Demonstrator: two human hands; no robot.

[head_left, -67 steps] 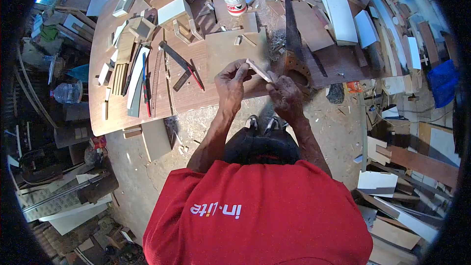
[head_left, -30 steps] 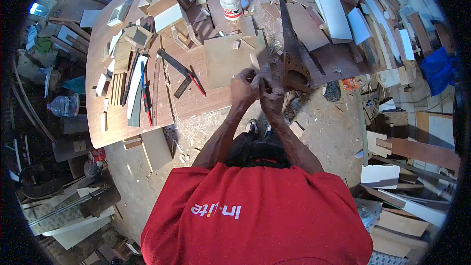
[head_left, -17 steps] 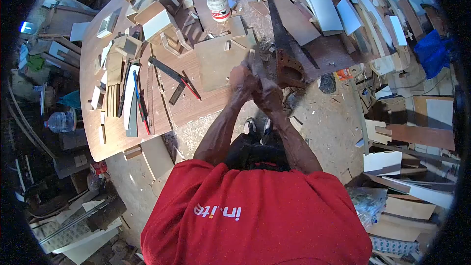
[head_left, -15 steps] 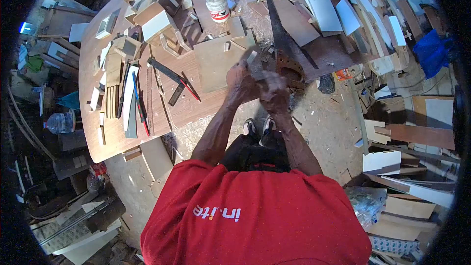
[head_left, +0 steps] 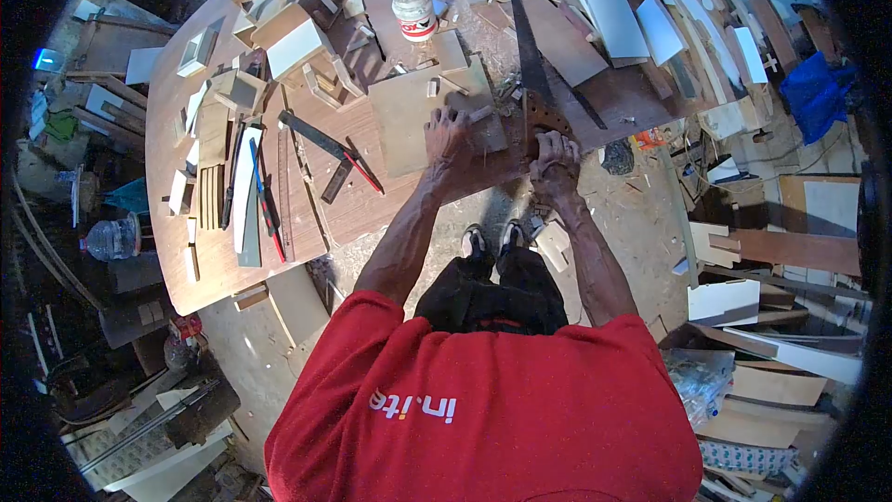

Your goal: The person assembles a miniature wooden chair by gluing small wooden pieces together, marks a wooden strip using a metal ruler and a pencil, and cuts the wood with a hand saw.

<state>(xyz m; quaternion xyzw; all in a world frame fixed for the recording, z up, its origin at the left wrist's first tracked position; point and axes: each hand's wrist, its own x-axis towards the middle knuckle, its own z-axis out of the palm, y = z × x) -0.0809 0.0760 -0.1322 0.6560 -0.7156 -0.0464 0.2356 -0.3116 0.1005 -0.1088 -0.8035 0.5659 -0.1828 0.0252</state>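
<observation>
My left hand [head_left: 447,137] rests on the thin board [head_left: 395,121] on the workbench, its fingertips bent down at the near end of a small wood strip [head_left: 479,114]. The strip sticks out to the right of the fingers; their exact contact with it is partly hidden. At the bench's front edge, my right hand [head_left: 556,165] is closed around the lower part of the brown handle of a handsaw [head_left: 531,51]. The saw's dark blade points away across the bench. A small block [head_left: 433,87] and a thin stick lie just beyond my left hand.
A white glue tub [head_left: 413,14] stands behind the board. To the left are a square [head_left: 321,135], red and blue pencils, strips and small wooden frames [head_left: 302,46]. White panels [head_left: 609,14] lie at the back right. Wood scraps and a blue bag [head_left: 816,98] are at the right.
My hands have moved apart from their blurred position together. The left has settled on the board beside the strip, and the right has moved onto the saw handle.
</observation>
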